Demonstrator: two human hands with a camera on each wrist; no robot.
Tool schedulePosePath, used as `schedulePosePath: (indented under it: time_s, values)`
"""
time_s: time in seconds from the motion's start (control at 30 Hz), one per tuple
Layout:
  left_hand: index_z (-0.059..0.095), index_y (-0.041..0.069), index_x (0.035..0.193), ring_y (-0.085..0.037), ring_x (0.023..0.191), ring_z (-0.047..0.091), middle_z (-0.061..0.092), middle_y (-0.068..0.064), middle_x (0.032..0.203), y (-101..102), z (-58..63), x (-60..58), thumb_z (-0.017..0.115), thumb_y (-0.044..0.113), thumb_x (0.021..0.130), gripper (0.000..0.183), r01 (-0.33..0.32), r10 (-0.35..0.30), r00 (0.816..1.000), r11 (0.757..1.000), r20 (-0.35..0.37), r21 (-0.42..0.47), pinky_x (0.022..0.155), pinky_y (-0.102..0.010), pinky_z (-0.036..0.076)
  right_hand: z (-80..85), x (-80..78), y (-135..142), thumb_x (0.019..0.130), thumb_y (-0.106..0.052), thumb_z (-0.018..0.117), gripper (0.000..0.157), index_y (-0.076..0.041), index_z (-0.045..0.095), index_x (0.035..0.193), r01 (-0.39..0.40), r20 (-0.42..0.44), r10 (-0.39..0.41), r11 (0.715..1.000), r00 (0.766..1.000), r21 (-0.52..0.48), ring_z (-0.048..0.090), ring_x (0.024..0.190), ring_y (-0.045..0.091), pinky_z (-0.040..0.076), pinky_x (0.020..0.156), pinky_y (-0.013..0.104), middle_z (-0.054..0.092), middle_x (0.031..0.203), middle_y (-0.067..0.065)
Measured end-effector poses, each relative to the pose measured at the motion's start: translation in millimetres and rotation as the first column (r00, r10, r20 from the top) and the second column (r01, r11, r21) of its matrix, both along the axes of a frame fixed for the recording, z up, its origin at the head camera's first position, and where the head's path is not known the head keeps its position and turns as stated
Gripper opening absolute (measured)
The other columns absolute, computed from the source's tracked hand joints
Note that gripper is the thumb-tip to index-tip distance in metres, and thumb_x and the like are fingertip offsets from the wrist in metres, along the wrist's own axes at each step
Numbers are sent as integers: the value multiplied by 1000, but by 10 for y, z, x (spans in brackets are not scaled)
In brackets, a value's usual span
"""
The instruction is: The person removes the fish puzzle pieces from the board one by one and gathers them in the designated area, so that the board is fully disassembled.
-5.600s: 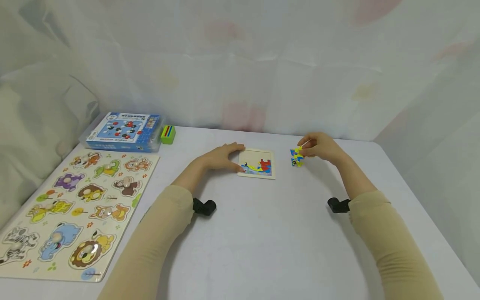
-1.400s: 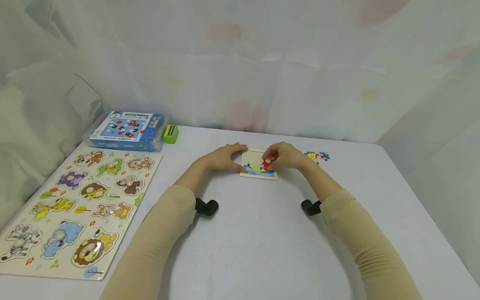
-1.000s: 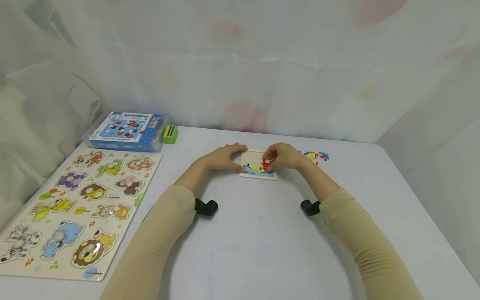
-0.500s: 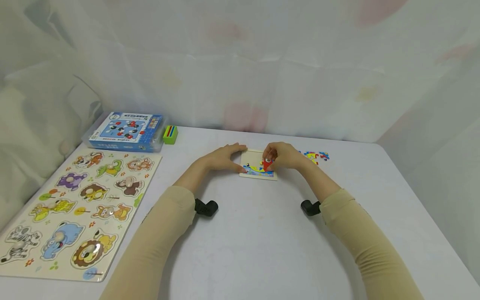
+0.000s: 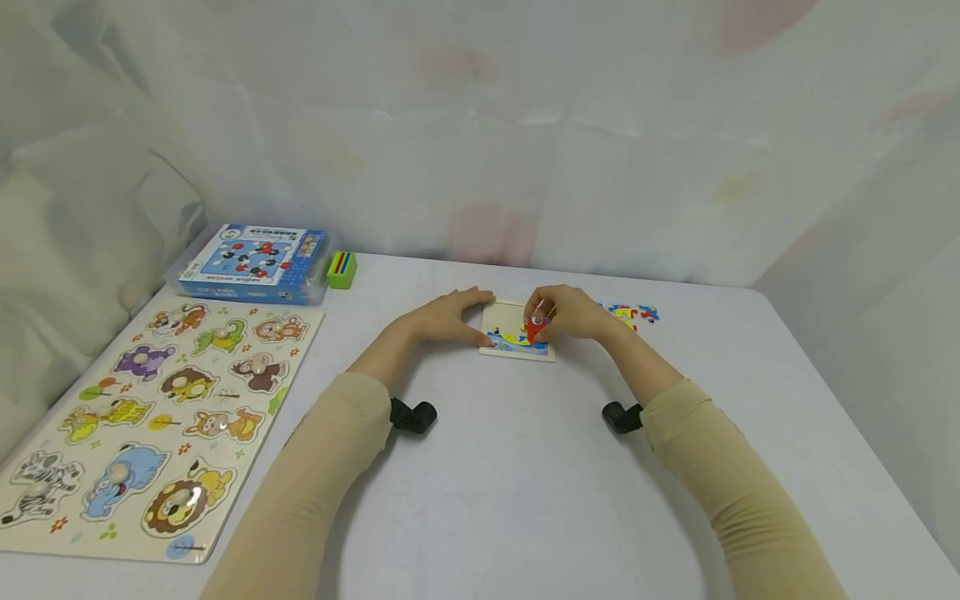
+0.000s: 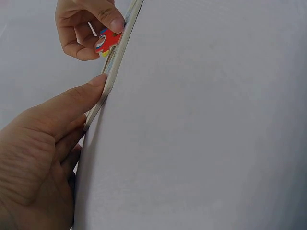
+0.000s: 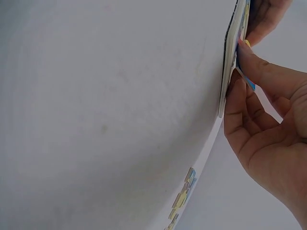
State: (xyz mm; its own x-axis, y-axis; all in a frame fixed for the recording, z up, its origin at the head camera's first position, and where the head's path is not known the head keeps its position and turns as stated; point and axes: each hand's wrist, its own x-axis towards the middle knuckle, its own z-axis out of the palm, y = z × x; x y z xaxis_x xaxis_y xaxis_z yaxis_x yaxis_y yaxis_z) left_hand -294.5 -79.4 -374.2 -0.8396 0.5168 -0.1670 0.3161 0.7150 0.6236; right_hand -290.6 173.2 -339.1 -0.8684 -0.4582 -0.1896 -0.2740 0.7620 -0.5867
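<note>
A small wooden jigsaw tray [image 5: 517, 353] lies on the table, with blue and yellow pieces [image 5: 510, 337] along its near side and bare wood behind. My left hand [image 5: 442, 317] holds the tray's left side, thumb at the near corner and index finger at the far one. Over the tray's right part, my right hand [image 5: 570, 312] pinches a red puzzle piece [image 5: 536, 330] with a round white-and-blue eye. In the left wrist view, this red piece [image 6: 106, 41] stands tilted up at the tray's edge. Fingers hide part of it.
Loose puzzle pieces [image 5: 626, 313] lie right of the tray, partly behind the right wrist. A large animal peg board [image 5: 161, 400] fills the left, with a blue molecule-model box [image 5: 247, 262] behind it and a green block [image 5: 341, 270] beside the box.
Earlier, my right hand held yellow-and-blue pieces right of the tray. Those pieces now lie on the table; the hand is over the tray, and the red piece has tipped upward. My left hand stays put.
</note>
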Motion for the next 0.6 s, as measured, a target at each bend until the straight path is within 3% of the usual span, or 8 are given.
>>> schedulePosePath:
  time_s: [0.6]
  values:
    - [37, 31, 152, -40, 156, 7, 14, -4, 169, 0, -12, -16, 75, 52, 80, 84, 1, -1, 1000, 1000, 6, -12, 126, -59, 10, 16, -33, 70, 86, -14, 73, 23, -13, 69, 109, 0, 7, 0, 999, 1000, -46, 59, 89, 21, 48, 75, 26, 65, 99, 7]
